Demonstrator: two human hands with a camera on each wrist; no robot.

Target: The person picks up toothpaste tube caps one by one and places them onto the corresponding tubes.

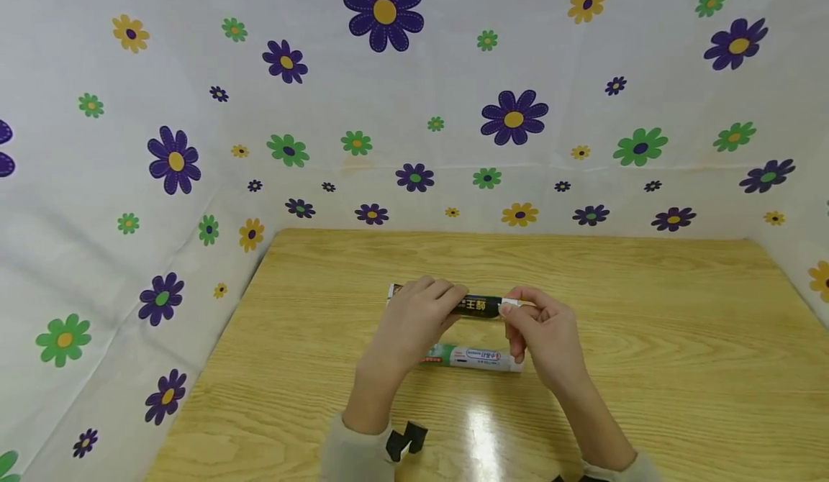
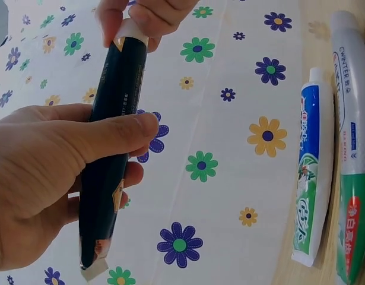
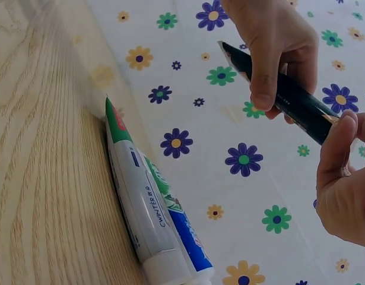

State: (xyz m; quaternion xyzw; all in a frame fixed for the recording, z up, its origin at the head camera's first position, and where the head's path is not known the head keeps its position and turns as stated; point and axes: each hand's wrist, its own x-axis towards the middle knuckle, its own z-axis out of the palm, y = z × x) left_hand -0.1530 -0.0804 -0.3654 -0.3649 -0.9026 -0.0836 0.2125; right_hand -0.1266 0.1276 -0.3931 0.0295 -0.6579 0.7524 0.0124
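A black toothpaste tube with gold lettering is held up over the table. My left hand grips its body, thumb across one side and fingers round the other, as the left wrist view shows. At the tube's right end, my right hand pinches the white cap between thumb and fingers. Below lies a silver-white and green toothpaste tube, partly covered by the left hand in the head view. Beside it is a smaller blue, white and green toothpaste tube, seen in both wrist views.
The wooden table reaches back to a white cloth printed with purple, green and yellow flowers. This cloth also hangs along the left and right sides. A black strap piece sits at the left sleeve.
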